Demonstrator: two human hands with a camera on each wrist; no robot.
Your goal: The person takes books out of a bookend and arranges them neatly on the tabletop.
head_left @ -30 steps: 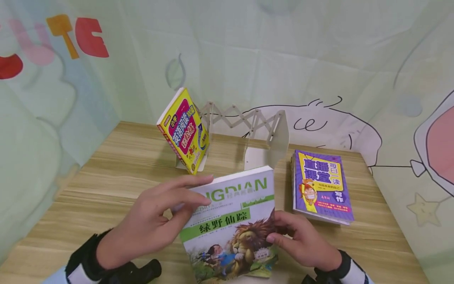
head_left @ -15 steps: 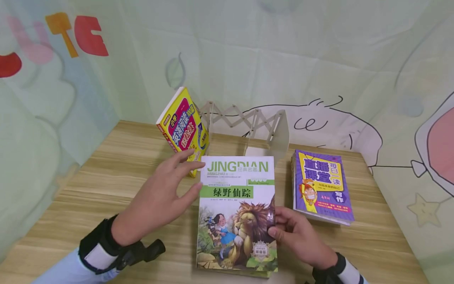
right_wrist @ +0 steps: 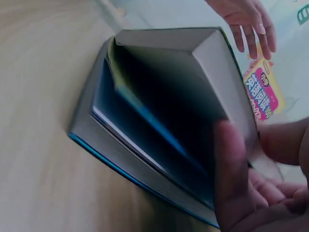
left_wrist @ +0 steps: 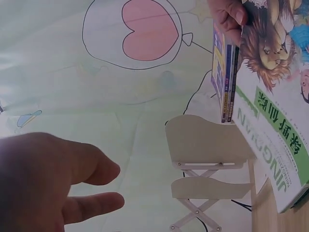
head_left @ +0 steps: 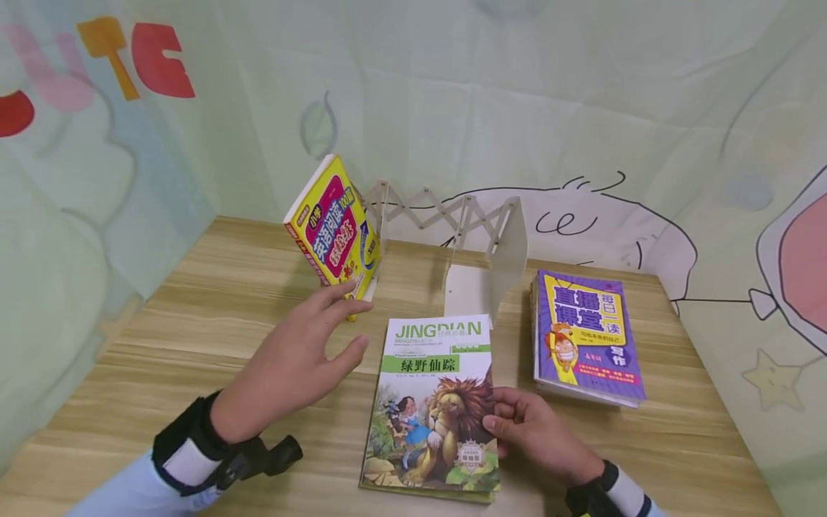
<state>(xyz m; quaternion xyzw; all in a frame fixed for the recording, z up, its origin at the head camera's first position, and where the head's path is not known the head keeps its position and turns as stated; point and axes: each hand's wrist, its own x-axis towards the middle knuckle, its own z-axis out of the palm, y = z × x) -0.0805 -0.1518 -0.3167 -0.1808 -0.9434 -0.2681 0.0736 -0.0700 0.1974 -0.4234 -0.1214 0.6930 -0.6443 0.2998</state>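
Note:
A paperback book (head_left: 429, 398) with a lion and a child on its white-and-green cover is in front of me. My right hand (head_left: 543, 434) pinches its right edge, thumb on the cover. In the right wrist view, the right hand's fingers (right_wrist: 231, 164) reach under the raised book (right_wrist: 219, 63), with a wedge-shaped gap above a blue-edged book (right_wrist: 145, 174) beneath. My left hand (head_left: 291, 362) hovers left of the lion book, holding nothing, its fingers spread and slightly bent. Behind its fingertips, a yellow book (head_left: 336, 233) leans on the left of a bookend.
The white expanding bookend (head_left: 507, 251) stands at the back of the wooden table (head_left: 194, 323), its lattice stretched along the wall. A stack topped by a purple book (head_left: 588, 345) lies at the right. A printed cloth backdrop (head_left: 517, 108) surrounds the table.
My left hand has let go of the lion book's upper left corner and drawn off to the left. The book has straightened and sunk lower, with my right hand still on its right edge.

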